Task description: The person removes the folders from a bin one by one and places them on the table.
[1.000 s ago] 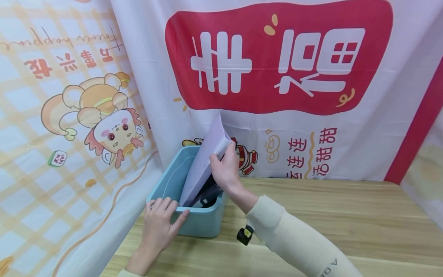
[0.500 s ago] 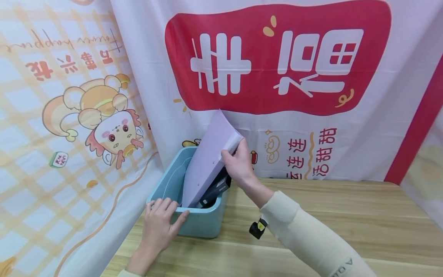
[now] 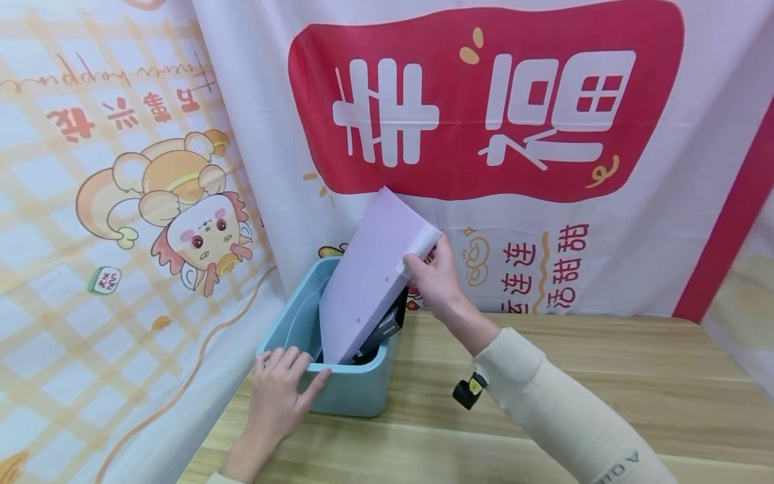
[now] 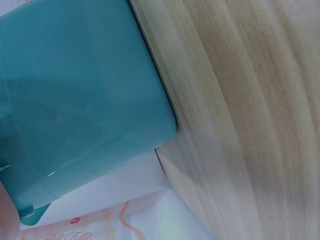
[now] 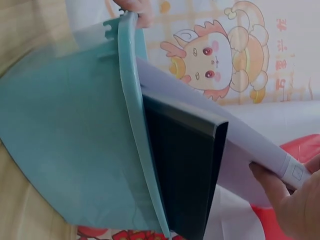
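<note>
The purple folder [image 3: 371,269] has swung rightward, showing more of its cover above the blue bin [image 3: 351,395]; its lower end remains inside, so it seems only partly clear. The right hand [image 3: 437,277] pinches its raised end between thumb and fingers. The left hand's [image 3: 279,384] fingers curl over the bin's near rim. A dark box [image 5: 180,160] juts from the bin beside the folder.

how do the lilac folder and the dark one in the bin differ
Colour: the lilac folder is pale purple, while the dark folder is near black.
Height: the lilac folder rises far above the rim; the dark folder sticks out less.
Hold: the right hand grips the lilac folder; no hand grips the dark folder.
Shared: both stand tilted in the blue bin.
</note>
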A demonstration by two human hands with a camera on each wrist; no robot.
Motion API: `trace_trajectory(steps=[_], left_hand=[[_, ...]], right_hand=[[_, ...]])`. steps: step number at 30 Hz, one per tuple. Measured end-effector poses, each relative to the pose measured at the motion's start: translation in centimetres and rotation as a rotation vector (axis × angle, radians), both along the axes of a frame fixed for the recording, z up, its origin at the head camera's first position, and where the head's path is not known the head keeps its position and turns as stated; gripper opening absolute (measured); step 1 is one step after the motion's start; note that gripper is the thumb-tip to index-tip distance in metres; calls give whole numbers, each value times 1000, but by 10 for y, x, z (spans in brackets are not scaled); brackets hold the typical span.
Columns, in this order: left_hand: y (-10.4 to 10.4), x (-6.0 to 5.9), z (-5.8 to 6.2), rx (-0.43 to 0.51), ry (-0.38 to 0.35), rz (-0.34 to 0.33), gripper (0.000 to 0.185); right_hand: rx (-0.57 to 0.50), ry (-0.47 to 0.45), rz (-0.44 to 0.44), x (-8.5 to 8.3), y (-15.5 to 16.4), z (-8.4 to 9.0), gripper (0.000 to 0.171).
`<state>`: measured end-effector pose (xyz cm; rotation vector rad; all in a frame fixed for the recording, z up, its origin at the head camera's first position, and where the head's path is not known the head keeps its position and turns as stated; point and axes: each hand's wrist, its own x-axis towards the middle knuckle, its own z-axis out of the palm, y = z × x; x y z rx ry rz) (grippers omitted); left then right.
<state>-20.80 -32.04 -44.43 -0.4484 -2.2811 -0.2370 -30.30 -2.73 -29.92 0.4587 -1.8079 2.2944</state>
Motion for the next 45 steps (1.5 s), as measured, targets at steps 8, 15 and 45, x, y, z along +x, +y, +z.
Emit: trace_trajectory(steps=[8,15,45], left_hand=[[1,0,1,-5,-1,-3,32],[1,0,2,-9,-6,3,33],[-1,-6,-4,-13,41,-1,40]], right_hand=[[9,-25,3,-7,16,8,49],[-5,-41,0,-12,28,15,50],[-36,-151,85,-15,80,24,59]])
